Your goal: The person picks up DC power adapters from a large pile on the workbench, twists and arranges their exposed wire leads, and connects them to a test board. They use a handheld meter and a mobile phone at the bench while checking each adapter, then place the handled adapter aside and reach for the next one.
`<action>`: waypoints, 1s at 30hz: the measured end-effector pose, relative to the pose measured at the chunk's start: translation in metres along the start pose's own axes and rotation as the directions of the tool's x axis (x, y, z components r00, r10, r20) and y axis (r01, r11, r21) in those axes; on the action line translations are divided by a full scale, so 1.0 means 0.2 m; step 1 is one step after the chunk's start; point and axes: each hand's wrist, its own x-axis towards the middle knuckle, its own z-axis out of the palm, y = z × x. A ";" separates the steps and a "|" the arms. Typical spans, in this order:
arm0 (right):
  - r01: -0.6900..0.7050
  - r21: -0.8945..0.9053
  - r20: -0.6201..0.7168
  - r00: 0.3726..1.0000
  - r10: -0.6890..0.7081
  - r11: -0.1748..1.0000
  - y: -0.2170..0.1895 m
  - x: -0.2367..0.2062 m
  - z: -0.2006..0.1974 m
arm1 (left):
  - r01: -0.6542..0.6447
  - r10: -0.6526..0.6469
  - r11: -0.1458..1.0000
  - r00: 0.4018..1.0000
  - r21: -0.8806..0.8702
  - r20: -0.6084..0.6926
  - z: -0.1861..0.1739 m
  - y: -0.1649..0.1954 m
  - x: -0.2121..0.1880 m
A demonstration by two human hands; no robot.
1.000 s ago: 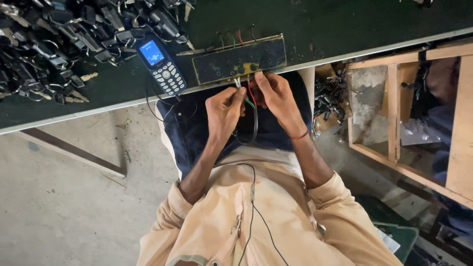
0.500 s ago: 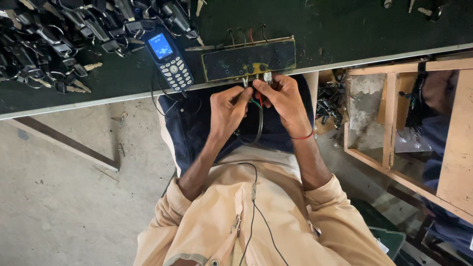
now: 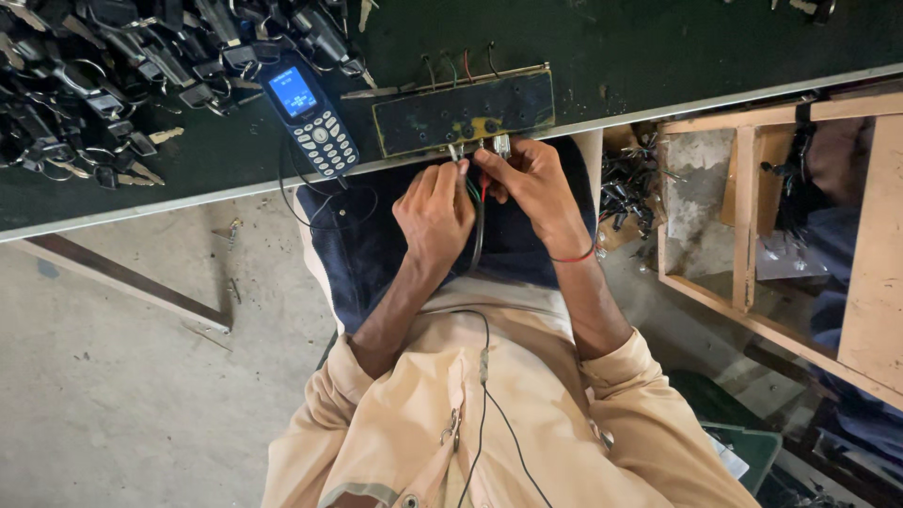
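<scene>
My left hand (image 3: 435,209) pinches thin wires (image 3: 476,221) just below the dark bench's edge. My right hand (image 3: 527,181) grips a small metal plug (image 3: 500,145) on the same wire bundle, held against the front of a black test board (image 3: 466,110) with small sockets and coloured leads. Both hands hover over my lap, close together. A blue keypad phone (image 3: 306,111) with a lit screen lies on the bench, left of the board.
A heap of black connectors and keys (image 3: 113,66) covers the bench's left part. A wooden rack (image 3: 781,216) stands at the right with a tangle of parts (image 3: 628,179) beside it. Concrete floor (image 3: 113,376) lies at the left.
Both hands have risen from the lap toward the board's front edge, bringing the plug and wires up to it. The view has shifted slightly.
</scene>
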 end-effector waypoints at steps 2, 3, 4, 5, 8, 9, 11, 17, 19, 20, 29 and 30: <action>0.003 0.012 0.005 1.000 -0.003 1.000 -0.01 -0.01 0.00 | 0.000 0.000 1.000 0.999 0.007 -0.036 0.00 -0.02 0.00; 0.005 0.019 0.009 1.000 -0.005 1.000 -0.01 -0.01 0.00 | 0.008 -0.008 1.000 0.999 0.001 -0.053 0.01 -0.04 0.00; 0.009 0.011 0.021 1.000 -0.009 1.000 -0.02 -0.01 0.01 | 0.017 -0.017 1.000 0.997 -0.006 -0.069 0.01 -0.04 0.00; 0.011 0.001 0.033 0.999 -0.011 1.000 -0.03 -0.02 0.01 | 0.029 -0.032 0.999 0.997 -0.037 -0.067 0.01 -0.05 -0.01; -0.003 0.027 0.037 0.999 0.002 1.000 -0.05 -0.02 0.01 | 0.049 -0.054 0.993 0.998 -0.109 -0.042 0.02 -0.05 -0.03; -0.011 0.046 0.034 0.999 0.009 0.999 -0.06 -0.01 0.01 | 0.046 -0.049 0.992 0.999 -0.117 -0.021 0.02 -0.05 -0.04; -0.001 0.052 0.037 0.999 -0.001 0.999 -0.07 -0.01 0.01 | 0.041 -0.042 0.993 0.999 -0.113 0.001 0.01 -0.05 -0.05; -0.013 0.012 0.044 0.999 0.013 1.000 -0.04 0.00 0.01 | 0.093 -0.090 0.988 0.996 -0.122 0.028 -0.01 -0.05 -0.02; -0.018 -0.013 0.067 0.998 0.019 1.000 -0.03 -0.01 -0.03 | 0.117 -0.110 0.976 0.993 -0.182 0.052 -0.02 -0.05 -0.01; -0.023 -0.030 0.086 0.996 0.026 0.999 -0.03 -0.02 -0.06 | 0.168 -0.155 0.962 0.985 -0.216 0.075 -0.02 -0.06 -0.01; 0.667 -0.667 0.659 0.736 -0.155 0.331 0.32 -0.06 0.06 | 0.689 -0.546 0.342 0.699 -0.639 0.462 0.07 -0.13 -0.04; 0.638 -0.585 0.589 0.758 -0.279 0.500 0.37 -0.05 0.10 | 0.695 -0.556 0.333 0.690 -0.637 0.462 0.08 -0.12 -0.04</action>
